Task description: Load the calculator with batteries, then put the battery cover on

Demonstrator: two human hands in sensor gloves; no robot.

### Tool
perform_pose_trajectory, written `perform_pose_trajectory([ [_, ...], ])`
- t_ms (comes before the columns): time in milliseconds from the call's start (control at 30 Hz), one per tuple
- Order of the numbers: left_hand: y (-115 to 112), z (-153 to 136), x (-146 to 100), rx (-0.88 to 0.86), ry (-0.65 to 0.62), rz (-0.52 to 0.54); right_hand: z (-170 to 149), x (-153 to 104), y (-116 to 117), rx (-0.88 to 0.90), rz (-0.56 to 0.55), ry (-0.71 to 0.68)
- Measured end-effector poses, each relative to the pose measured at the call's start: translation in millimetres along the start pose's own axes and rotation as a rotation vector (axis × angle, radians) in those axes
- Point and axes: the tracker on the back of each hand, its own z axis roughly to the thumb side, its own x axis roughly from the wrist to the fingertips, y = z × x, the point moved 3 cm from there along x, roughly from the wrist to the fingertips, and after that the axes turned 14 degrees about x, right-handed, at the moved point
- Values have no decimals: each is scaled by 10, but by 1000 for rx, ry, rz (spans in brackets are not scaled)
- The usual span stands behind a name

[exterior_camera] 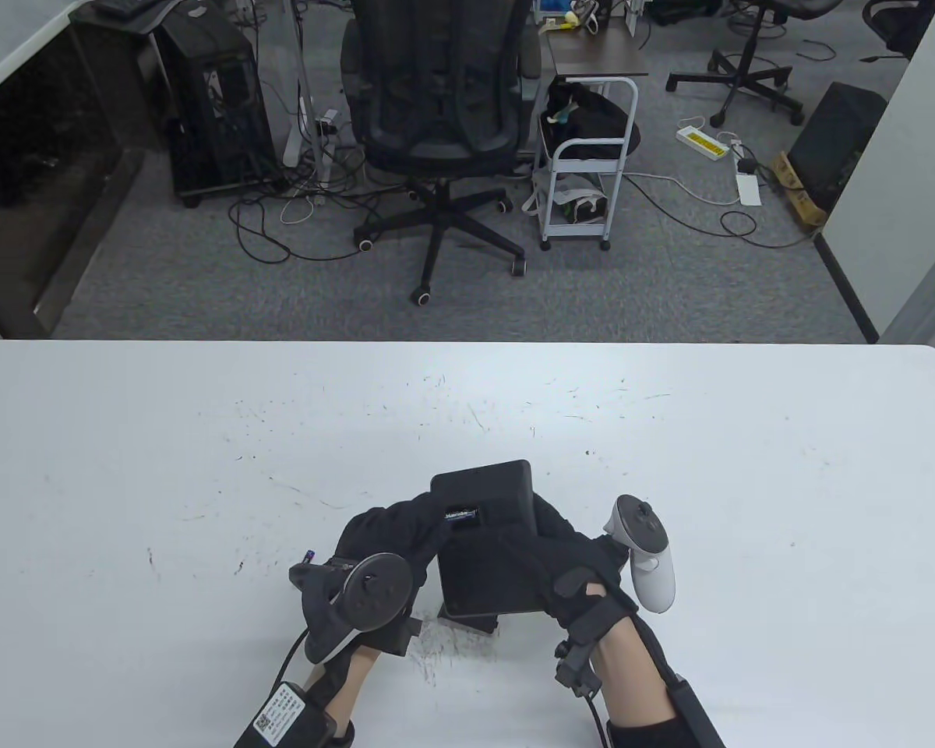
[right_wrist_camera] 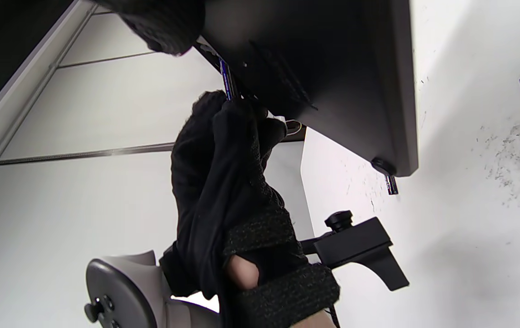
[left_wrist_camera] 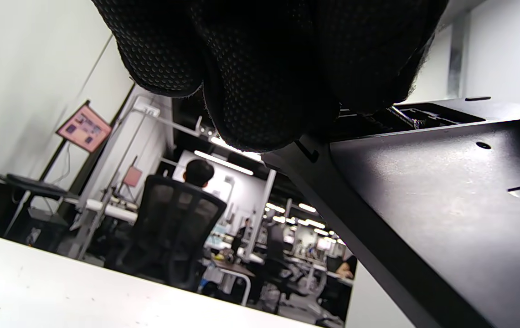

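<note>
Both hands wear black textured gloves, bare skin showing at the wrists. The left hand carries a dark grey tracker with a labelled cable box. The right hand carries a white tracker.

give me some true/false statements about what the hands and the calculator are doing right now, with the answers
1. The black plastic calculator lies back side up, held between both hands. True.
2. The left gloved hand rests flat on the table, away from the calculator. False: its fingers are at the calculator's upper left edge.
3. The battery bay is closed by its cover. False: the left wrist view shows an open recess.
4. The right gloved hand touches the calculator's right side. True.
5. The white scuffed table carries a row of spare batteries on its right half. False: none is visible there.
</note>
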Motion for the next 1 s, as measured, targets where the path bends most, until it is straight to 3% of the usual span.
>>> perform_pose_trajectory([
  [500, 78, 198, -76, 217, -52, 120, 68, 6, 114, -132, 53, -36],
  [867, 49, 29, -51, 119, 32, 105, 62, 28, 140, -50, 83, -57],
  [1000, -22, -67, -19, 27, 75, 23, 53, 27, 115, -17, 97, -54],
])
